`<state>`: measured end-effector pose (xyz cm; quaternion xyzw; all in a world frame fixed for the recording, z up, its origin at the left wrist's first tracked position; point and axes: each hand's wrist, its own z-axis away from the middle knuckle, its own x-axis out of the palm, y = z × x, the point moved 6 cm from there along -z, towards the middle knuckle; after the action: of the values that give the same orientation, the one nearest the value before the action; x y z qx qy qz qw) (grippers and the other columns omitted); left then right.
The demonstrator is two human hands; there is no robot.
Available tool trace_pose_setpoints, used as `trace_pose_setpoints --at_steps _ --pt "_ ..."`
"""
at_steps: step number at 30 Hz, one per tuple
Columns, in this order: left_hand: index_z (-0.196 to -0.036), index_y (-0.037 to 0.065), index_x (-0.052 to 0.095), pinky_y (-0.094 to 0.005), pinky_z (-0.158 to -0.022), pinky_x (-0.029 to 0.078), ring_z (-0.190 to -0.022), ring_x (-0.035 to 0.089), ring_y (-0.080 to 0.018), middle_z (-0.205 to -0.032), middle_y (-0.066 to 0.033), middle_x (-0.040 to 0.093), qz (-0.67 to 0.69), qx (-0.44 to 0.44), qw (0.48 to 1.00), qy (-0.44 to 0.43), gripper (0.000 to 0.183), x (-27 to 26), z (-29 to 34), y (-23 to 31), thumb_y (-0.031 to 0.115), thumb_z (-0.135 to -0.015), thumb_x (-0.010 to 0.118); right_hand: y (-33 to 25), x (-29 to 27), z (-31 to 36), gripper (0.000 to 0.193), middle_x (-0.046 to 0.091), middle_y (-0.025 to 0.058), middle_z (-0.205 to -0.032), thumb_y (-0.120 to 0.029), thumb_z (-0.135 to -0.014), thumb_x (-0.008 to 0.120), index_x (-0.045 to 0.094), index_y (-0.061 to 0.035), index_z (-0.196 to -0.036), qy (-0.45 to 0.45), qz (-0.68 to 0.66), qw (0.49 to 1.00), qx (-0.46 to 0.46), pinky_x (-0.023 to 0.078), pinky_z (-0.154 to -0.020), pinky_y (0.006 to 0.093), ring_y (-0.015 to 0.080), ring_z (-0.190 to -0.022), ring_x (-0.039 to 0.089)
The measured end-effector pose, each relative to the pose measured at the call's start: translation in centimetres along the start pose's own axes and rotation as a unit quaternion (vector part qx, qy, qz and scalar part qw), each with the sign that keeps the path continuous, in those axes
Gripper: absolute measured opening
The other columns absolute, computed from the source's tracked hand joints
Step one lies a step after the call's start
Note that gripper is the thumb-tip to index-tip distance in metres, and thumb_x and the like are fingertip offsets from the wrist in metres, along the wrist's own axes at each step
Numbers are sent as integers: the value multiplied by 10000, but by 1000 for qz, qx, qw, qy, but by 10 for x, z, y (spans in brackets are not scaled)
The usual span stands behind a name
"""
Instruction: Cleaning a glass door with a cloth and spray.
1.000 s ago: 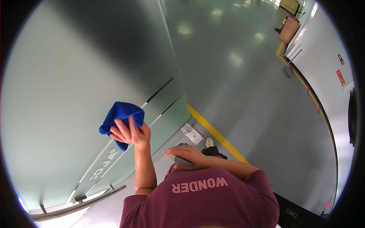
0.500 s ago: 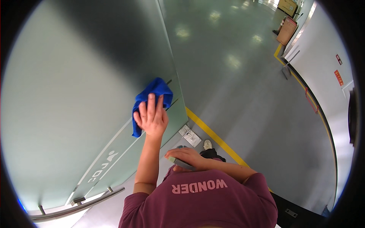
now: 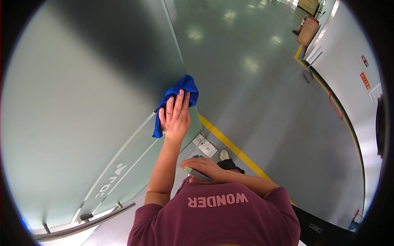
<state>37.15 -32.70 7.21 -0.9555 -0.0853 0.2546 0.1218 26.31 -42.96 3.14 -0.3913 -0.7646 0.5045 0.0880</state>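
Against a frosted glass panel (image 3: 82,102), my left hand (image 3: 176,117) presses a blue cloth (image 3: 188,87) with its fingers stretched along it. The cloth is bunched, and its far end reaches the panel's right-hand edge. Part of it hangs down to the left of my fingers. In front of my chest, my right hand (image 3: 205,169) is closed around a slim grey object with a pale green end (image 3: 197,175). My fingers and palm hide part of that object, so its kind cannot be made out.
A curved metal handle bar (image 3: 94,221) runs along the panel's lower left. Beyond the panel edge, a yellow line (image 3: 234,145) crosses the grey floor (image 3: 254,106). A whitish plate (image 3: 205,146) lies near my shoe (image 3: 224,155). Cardboard boxes (image 3: 308,30) stand by the right wall.
My left hand and the blue cloth have slid right and slightly farther up the glass, to the panel's edge. The right hand stays at my chest, still around the grey object.
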Motion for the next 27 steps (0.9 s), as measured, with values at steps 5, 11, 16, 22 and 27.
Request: trace_pose_setpoints --at_steps 5,11,16,22,27 --pt "-1177 236 638 -347 -1095 178 -1310 384 -145 -1378 72 480 50 28 998 -14 432 2 -8 9 90 -789 518 -3 3 -3 459 556 135 -1193 -287 -836 652 478 -79 -1207 -17 -14 1000 4 447 -878 398 319 -1072 559" --pt "-1100 169 658 -326 -1083 229 -1261 451 -123 -1324 61 532 207 165 946 -186 361 7 1 15 67 -775 538 -4 -3 -1 446 558 140 -1188 -249 -831 645 480 -75 -1206 -14 -26 1000 9 447 -871 395 333 -1050 561" --pt "-1023 125 665 -346 -1091 256 -1261 453 -128 -1292 35 557 129 87 986 -58 309 -18 -14 -1 38 -758 533 -4 -10 -4 440 570 149 -1166 -221 -826 639 481 -67 -1207 27 -32 997 62 455 -854 397 354 -1032 563" --pt "-893 106 670 -365 -1053 322 -1182 523 -162 -1134 -2 628 249 193 921 -230 242 -26 18 -25 23 -691 565 10 -17 3 440 579 179 -1131 -196 -829 648 484 -46 -1209 100 -13 985 137 461 -854 390 368 -1012 569" --pt "-626 117 582 -350 -760 431 -773 635 -217 -754 -25 640 245 141 958 -45 61 -86 6 -84 123 -599 527 24 -42 -6 399 583 189 -1095 -251 -866 627 509 -32 -1177 217 -3 965 149 470 -803 389 375 -971 577"
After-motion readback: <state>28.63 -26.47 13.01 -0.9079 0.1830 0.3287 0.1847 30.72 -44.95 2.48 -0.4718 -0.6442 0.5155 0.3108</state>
